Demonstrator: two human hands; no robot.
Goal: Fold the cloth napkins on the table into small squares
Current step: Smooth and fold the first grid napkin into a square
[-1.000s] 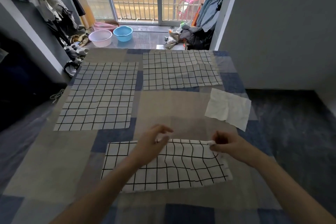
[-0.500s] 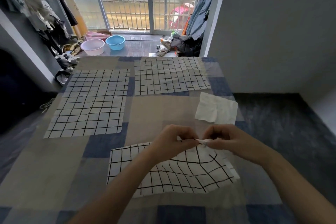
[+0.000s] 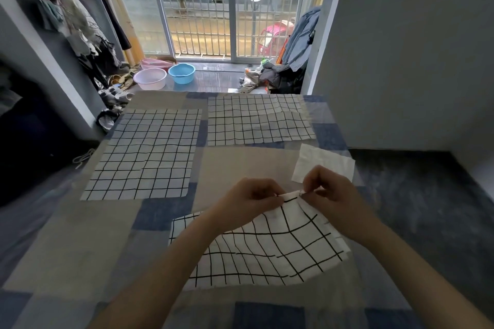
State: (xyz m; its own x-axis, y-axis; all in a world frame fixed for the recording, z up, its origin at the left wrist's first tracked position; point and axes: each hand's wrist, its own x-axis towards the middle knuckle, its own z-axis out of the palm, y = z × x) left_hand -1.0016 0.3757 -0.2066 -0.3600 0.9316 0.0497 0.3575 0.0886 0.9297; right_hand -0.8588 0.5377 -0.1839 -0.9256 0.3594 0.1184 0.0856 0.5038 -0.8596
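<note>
Now pinching the far edge of the checked napkin [image 3: 267, 246] with both the left hand [image 3: 250, 199] and the right hand [image 3: 332, 195], fingers curled tight on the hem, close together, lifted off the table [image 3: 66, 248]. Best to match corners squarely, keep tension even, lay flat, then press the crease. Two more checked napkins [image 3: 144, 152] waiting flat beyond, unfolded.

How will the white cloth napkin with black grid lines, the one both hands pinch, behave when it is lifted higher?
Probably floppy: the white cloth napkin with black grid lines sags and ripples below the left hand and right hand. It seems light, since a fingertip pinch raises its far edge. It will likely drape and not hold a crease by itself.
</note>
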